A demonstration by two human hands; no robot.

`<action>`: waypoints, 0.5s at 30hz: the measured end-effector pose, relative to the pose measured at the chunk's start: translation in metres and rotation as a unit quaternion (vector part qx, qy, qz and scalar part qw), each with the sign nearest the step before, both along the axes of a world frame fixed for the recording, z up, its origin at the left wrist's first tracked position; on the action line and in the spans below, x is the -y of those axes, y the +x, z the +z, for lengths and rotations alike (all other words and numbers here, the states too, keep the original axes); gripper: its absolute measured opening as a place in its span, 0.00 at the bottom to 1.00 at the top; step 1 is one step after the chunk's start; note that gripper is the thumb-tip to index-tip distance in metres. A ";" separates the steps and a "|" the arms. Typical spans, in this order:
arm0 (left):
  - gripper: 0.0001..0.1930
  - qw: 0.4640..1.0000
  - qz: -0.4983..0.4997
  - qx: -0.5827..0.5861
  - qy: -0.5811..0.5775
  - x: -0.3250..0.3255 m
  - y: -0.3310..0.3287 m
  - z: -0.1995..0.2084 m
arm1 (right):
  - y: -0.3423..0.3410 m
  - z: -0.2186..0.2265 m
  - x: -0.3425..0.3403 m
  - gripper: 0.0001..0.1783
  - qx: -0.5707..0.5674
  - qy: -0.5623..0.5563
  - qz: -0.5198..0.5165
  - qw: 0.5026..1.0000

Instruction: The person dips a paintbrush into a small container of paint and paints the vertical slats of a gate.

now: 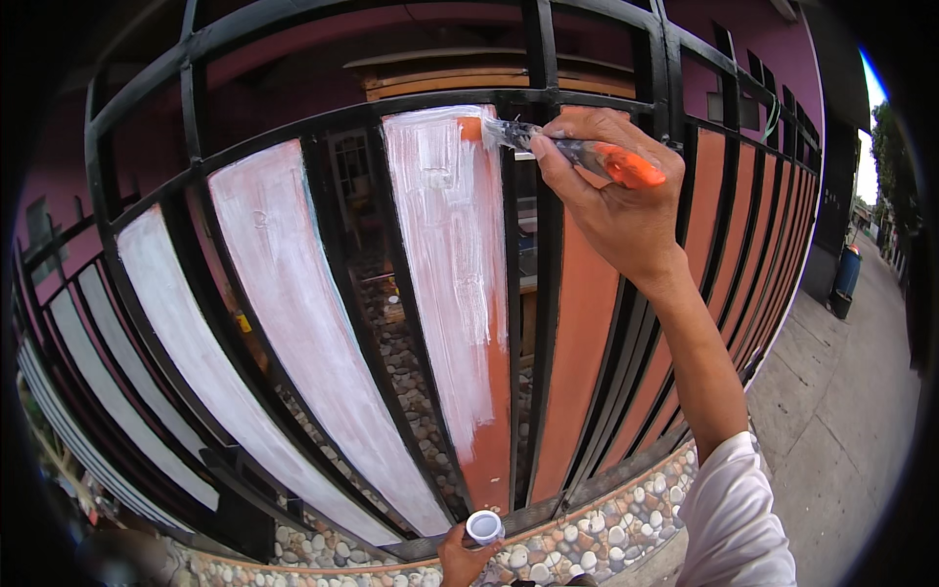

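My right hand (621, 196) is closed around a paintbrush (587, 155) with an orange-tipped handle. Its bristles touch the upper right edge of a fence slat (440, 245), which is streaked with wet white paint. Reddish-brown shows along that slat's right side, at its bottom and in a small patch near the top. Low in the view, my left hand (466, 556) grips a small white cup (484, 527) by its side; pale paint appears to be inside it.
Black metal bars (370, 323) frame the slats. White-coated slats (293, 264) stand to the left, reddish-brown slats (579, 323) to the right. A pebble-faced base (587, 543) runs below. A paved walkway (831, 391) with a blue barrel (847, 274) lies at right.
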State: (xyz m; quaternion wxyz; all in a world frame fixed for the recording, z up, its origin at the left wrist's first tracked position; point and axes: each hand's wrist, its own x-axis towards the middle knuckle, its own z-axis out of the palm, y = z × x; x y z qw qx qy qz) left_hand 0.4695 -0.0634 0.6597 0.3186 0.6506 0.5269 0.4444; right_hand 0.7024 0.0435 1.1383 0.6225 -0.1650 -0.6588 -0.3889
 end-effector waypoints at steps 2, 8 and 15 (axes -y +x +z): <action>0.28 1.000 0.004 -0.002 0.015 -0.001 -0.001 -0.002 | 0.005 0.007 0.001 0.07 0.089 0.018 -0.008 0.996; 0.28 1.000 0.014 -0.004 0.012 0.002 0.000 -0.006 | 0.010 0.006 0.004 0.11 0.149 -0.026 -0.024 0.988; 0.28 1.000 0.013 -0.014 -0.009 0.002 0.001 -0.002 | 0.010 -0.006 0.013 0.13 0.165 -0.107 -0.024 0.980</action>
